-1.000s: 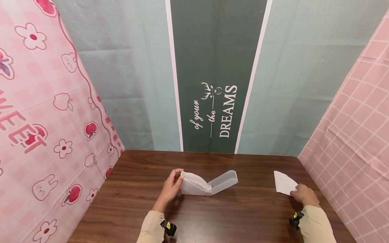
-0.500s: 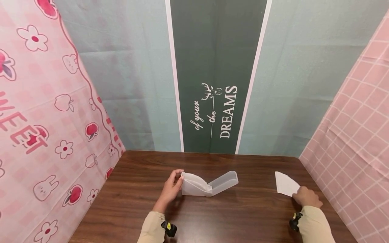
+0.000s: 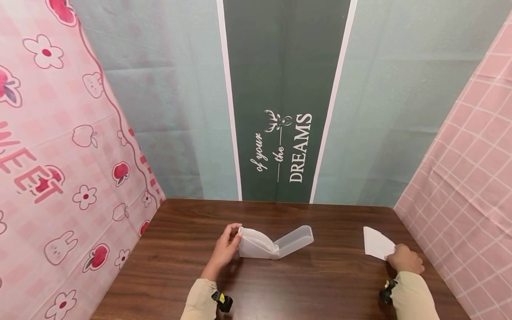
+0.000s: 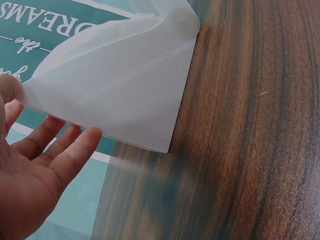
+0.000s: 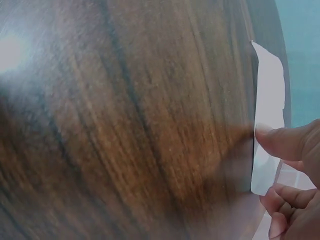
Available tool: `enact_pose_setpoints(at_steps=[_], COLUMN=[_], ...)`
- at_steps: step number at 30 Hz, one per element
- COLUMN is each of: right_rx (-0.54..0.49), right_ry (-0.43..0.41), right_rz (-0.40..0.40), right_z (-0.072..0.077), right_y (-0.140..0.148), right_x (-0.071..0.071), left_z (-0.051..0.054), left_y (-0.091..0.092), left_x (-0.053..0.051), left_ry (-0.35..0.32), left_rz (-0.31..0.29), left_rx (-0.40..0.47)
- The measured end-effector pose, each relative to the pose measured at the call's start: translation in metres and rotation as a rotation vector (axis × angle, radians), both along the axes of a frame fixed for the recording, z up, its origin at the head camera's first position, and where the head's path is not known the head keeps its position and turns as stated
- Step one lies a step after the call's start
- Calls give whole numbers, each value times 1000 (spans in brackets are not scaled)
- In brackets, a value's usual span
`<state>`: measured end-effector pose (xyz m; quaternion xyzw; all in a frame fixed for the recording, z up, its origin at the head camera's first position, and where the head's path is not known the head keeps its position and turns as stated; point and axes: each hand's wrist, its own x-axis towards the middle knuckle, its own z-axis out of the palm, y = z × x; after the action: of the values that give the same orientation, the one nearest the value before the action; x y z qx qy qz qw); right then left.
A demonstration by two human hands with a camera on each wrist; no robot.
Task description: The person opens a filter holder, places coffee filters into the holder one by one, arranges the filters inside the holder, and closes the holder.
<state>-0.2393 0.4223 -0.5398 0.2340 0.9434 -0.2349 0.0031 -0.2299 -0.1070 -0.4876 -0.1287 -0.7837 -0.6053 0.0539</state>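
A translucent white plastic case (image 3: 257,250), shaped like a fan segment, stands on the table with its lid (image 3: 295,242) swung open to the right. White paper (image 4: 87,42) bulges out along its curved open side. My left hand (image 3: 225,250) holds the case by its left end, thumb on the near side and fingers against the end edge. Far to the right, my right hand (image 3: 405,258) pinches a fan-shaped white paper coffee filter (image 3: 378,243) at its near right corner. In the right wrist view, the thumb lies on top of the filter (image 5: 270,95) and the other fingers are partly under it.
The brown wood-grain table (image 3: 320,284) reaches back to a grey-green curtain (image 3: 172,111) with a dark lettered band. Pink cloths hang at the left (image 3: 96,155) and right (image 3: 464,169). A black wrist camera (image 3: 224,302) sits on each sleeve.
My right hand has shifted very slightly to the right with the filter. The left hand and the case stay in place.
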Motion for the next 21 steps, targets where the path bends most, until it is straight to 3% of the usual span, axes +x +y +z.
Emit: enact_pose_setpoints(at_steps=[8, 12, 16, 21], right_rx=[46, 44, -3, -82], right_ry=[38, 132, 203, 229], right_rz=[42, 27, -20, -70], right_z=[0, 3, 6, 11], right_y=[5, 6, 7, 6], right_x=[-1, 1, 1, 1], left_z=[0, 0, 1, 2], left_y=[1, 0, 0, 0], left_x=[0, -1, -2, -3], left_ry=[0, 3, 11, 14], left_rz=[1, -1, -1, 0], left_rx=[5, 5, 4, 3])
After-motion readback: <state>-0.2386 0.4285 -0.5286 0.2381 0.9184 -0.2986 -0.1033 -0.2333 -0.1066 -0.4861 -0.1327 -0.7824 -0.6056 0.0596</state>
